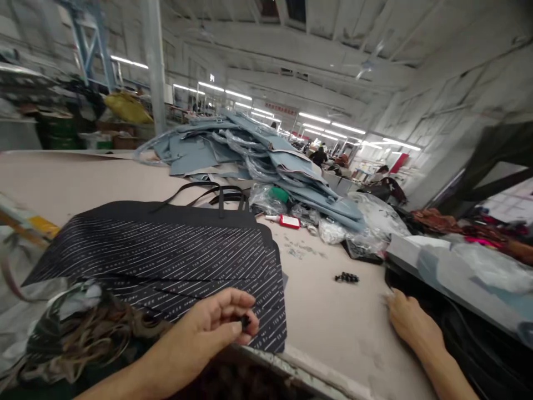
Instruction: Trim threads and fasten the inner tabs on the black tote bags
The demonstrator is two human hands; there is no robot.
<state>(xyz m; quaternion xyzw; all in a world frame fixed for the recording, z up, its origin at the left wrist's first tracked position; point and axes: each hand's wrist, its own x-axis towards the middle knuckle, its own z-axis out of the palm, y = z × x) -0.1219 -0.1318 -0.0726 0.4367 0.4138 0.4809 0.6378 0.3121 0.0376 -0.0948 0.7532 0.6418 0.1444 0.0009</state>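
Observation:
My left hand (pixel 208 325) is raised over the table's near edge, fingers curled, with a small black piece (pixel 245 321) pinched at the fingertips. Under and behind it lies a flat dark fabric bag piece (pixel 166 261) with diagonal white lines of lettering and black handles (pixel 221 200) at its far edge. Over on the right, my right hand (pixel 410 319) is closed beside the table's right side; a pale blur shows at its fingertips, too unclear to name. Between the hands, a cluster of small black parts (pixel 346 277) rests on the table (pixel 320 328).
Blue panels in plastic film (pixel 250 150) are heaped at the back. Before them lie a red-and-white bottle (pixel 289 221) and scattered small metallic bits (pixel 302 248). Tangled brown strips (pixel 83 339) fill the lower left. Black material (pixel 470 333) and plastic bags (pixel 491 264) crowd the right.

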